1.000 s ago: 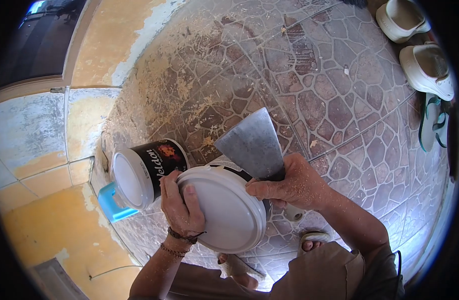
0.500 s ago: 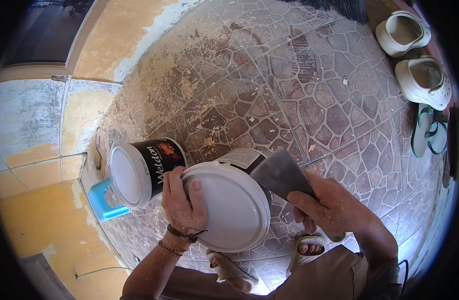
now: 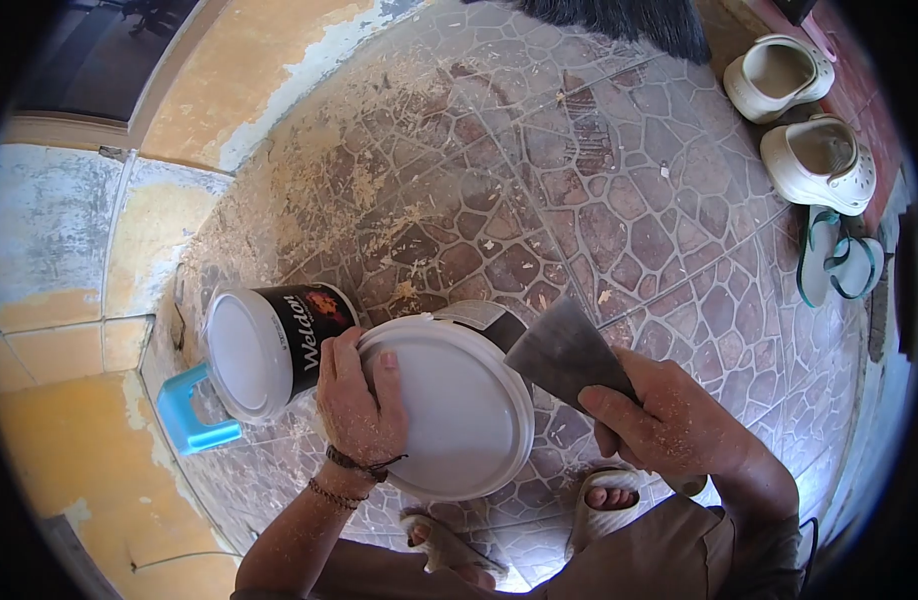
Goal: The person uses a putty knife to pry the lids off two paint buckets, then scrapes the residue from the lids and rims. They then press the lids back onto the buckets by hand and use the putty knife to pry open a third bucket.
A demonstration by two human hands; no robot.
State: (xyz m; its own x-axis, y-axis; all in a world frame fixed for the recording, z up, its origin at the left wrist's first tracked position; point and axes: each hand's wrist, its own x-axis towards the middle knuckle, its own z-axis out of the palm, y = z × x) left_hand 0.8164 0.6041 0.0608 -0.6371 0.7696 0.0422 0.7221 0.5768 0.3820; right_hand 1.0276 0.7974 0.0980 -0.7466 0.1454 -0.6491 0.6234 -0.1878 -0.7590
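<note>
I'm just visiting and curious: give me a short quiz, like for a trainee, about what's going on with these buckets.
1. True or false: the left hand rests on the big white lid.
2. The right hand holds: A a brush, B a scraper, C a hammer?
3. How many white clogs are in view?
Key: 1 true; 2 B; 3 two.

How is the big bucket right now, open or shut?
Shut. The white lid covers the whole top of the bucket. The left hand rests on it, and the right hand holds a scraper at its rim.
</note>
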